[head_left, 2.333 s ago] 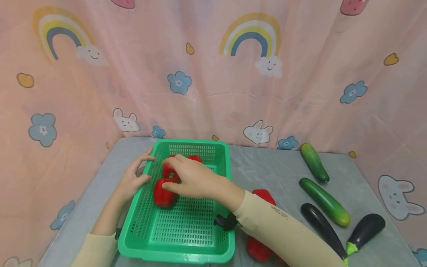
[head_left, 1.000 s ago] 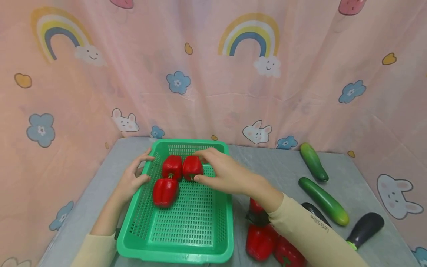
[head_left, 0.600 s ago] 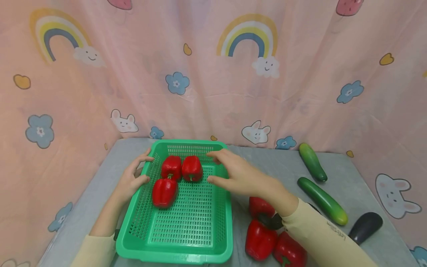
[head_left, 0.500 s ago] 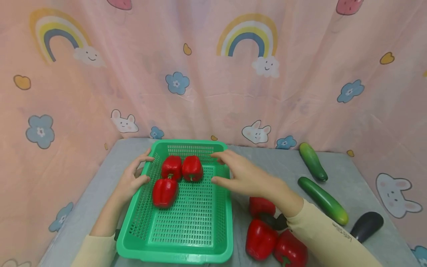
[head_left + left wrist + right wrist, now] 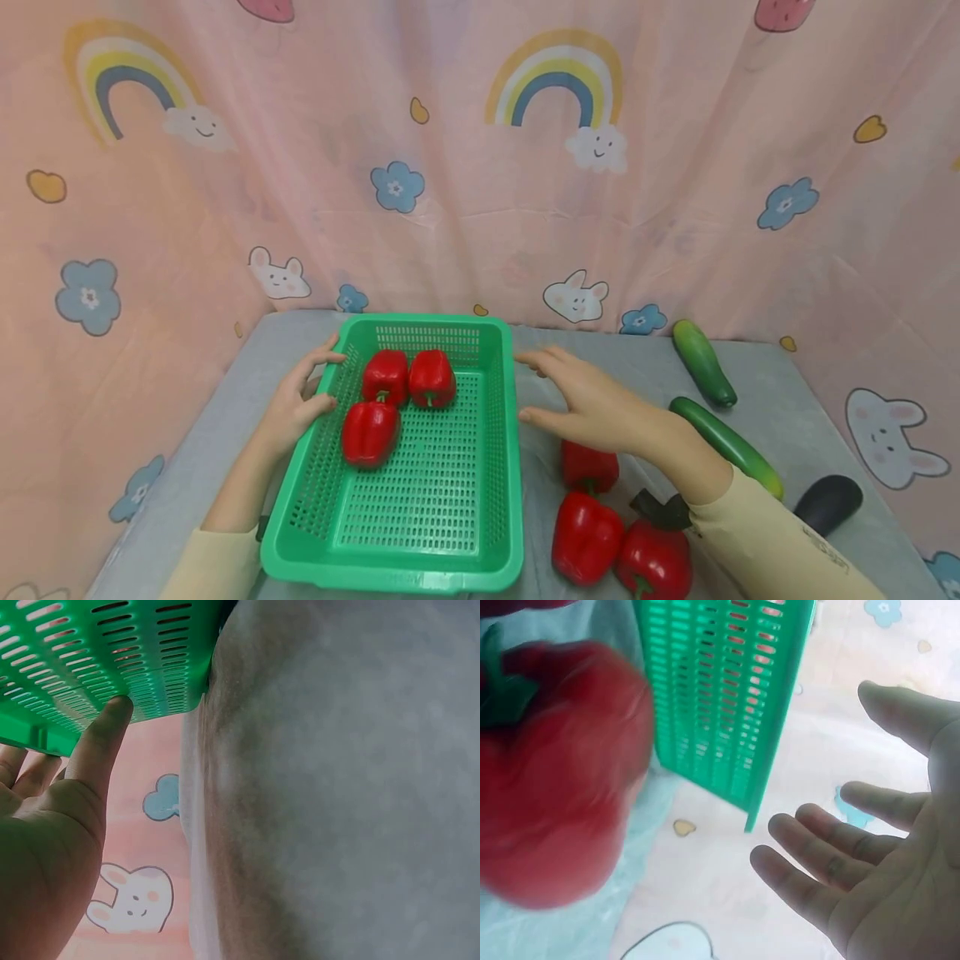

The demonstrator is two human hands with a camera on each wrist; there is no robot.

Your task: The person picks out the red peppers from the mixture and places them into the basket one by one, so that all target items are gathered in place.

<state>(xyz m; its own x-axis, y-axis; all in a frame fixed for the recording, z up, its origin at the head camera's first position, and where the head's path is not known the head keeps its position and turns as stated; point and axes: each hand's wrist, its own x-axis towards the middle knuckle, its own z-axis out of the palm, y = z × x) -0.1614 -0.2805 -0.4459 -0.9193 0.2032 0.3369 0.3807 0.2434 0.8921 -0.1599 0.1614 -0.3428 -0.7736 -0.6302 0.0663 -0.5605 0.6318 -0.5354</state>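
My left hand (image 5: 292, 404) rests against the left side of a green plastic basket (image 5: 390, 577); its extended thumb (image 5: 105, 739) touches the slotted outer wall in the left wrist view. Inside the basket sit three red bell peppers: one at back left (image 5: 386, 373), one beside it (image 5: 432, 379), and one nearer (image 5: 371, 435). Just outside the right rim hovers my right hand (image 5: 592, 408), fingers spread and holding nothing. Below it on the table lie three more red bell peppers (image 5: 587, 537), one of them partly covered by the hand. A red pepper (image 5: 570, 787) looms large in the right wrist view.
Two green cucumber-like vegetables (image 5: 703, 362) lie at the right of the grey-covered table (image 5: 570, 335). A dark eggplant (image 5: 831, 500) shows past my right sleeve (image 5: 772, 533), which covers the second eggplant seen earlier. A pink patterned curtain (image 5: 465, 250) hangs behind.
My right hand has let go of the back right pepper in the basket and moved right, out past the rim. The left hand and basket have stayed put.
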